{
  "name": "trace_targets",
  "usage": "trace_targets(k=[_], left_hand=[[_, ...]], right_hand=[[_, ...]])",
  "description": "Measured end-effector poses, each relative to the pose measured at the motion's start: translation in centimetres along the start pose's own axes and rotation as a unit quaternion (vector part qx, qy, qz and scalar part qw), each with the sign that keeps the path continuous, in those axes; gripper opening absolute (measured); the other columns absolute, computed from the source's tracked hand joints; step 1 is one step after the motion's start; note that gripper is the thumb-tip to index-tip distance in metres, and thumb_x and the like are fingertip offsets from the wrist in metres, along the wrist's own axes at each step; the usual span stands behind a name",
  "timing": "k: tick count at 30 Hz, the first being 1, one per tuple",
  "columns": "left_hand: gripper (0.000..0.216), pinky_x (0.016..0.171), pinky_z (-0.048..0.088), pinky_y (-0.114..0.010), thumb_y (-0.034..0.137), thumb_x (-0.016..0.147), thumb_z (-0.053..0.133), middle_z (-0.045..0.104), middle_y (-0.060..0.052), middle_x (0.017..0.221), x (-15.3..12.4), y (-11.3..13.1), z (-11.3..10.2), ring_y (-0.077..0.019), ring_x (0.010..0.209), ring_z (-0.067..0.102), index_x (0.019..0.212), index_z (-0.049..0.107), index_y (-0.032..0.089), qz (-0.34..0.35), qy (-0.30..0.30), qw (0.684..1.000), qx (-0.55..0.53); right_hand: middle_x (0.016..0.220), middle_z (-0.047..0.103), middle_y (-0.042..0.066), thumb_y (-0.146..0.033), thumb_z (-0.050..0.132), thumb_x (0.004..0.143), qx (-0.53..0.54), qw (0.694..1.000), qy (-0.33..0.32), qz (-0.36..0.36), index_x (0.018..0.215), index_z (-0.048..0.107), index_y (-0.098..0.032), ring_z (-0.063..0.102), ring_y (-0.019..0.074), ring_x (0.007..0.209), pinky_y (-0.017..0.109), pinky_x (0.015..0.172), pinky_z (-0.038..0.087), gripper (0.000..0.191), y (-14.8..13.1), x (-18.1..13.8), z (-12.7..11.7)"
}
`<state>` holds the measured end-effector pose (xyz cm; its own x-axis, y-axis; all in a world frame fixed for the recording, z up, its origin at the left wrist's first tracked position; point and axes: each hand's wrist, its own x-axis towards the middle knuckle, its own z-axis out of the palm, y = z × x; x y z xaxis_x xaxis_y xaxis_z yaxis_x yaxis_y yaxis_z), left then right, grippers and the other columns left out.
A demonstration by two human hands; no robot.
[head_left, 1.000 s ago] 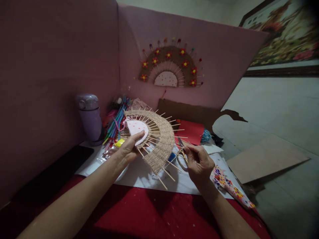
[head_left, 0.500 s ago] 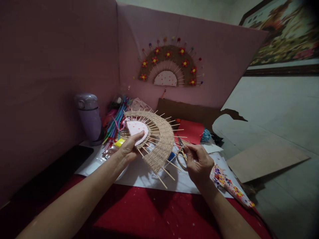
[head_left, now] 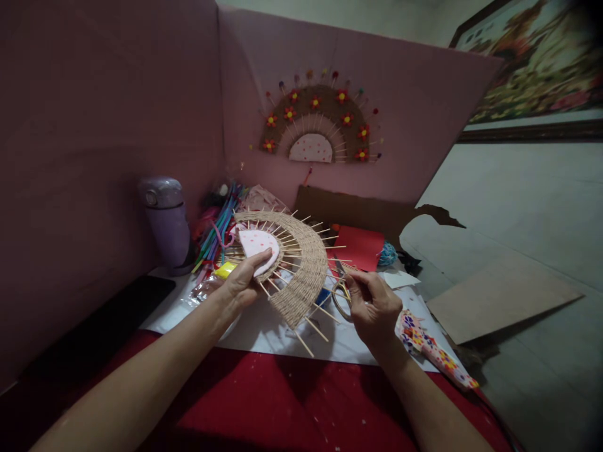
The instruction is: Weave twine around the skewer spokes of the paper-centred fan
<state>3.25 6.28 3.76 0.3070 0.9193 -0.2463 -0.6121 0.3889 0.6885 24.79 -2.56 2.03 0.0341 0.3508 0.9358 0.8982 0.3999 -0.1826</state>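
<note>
My left hand (head_left: 247, 271) is closed on a half-round fan of twine woven over thin wooden sticks (head_left: 306, 270), its thumb lying on the white dotted half-circle (head_left: 259, 246) at the centre. Stick ends poke out past the woven band, tilted toward the right. Just off the fan's right edge, my right hand (head_left: 377, 307) is pinched shut, thumb against forefinger. What sits between those fingertips is too small to make out. Scissors (head_left: 340, 301) show right beside and behind the fingers, partly covered by them.
A purple bottle (head_left: 166, 223) stands left of colourful pipe cleaners (head_left: 219, 229). Red sheet (head_left: 358, 248), blue yarn (head_left: 387, 253) and cardboard (head_left: 348, 210) lie behind. A flower-patterned glue gun (head_left: 436, 351) rests at right. A finished flowered fan (head_left: 316, 100) hangs on the pink panel.
Both hands and the fan stay almost the same. The whole view has shifted very slightly, with everything a few pixels further left.
</note>
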Motion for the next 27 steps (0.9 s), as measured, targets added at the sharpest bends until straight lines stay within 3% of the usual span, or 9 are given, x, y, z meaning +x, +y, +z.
trace_targets(k=[27], left_hand=[[0.014,0.052,0.051,-0.03,0.013,0.075,0.061,0.068,-0.008,0.069,0.0,-0.1,0.0,-0.0176,0.055,0.063,0.088,0.061,0.009,-0.005,0.0,1.0,0.008]], right_hand=[[0.07,0.063,0.001,-0.018,0.061,0.079,0.006,1.0,-0.018,0.009,0.082,0.061,-0.018,0.057,0.0117,0.062,0.022,0.055,0.042,0.002,-0.04,0.03,-0.08]])
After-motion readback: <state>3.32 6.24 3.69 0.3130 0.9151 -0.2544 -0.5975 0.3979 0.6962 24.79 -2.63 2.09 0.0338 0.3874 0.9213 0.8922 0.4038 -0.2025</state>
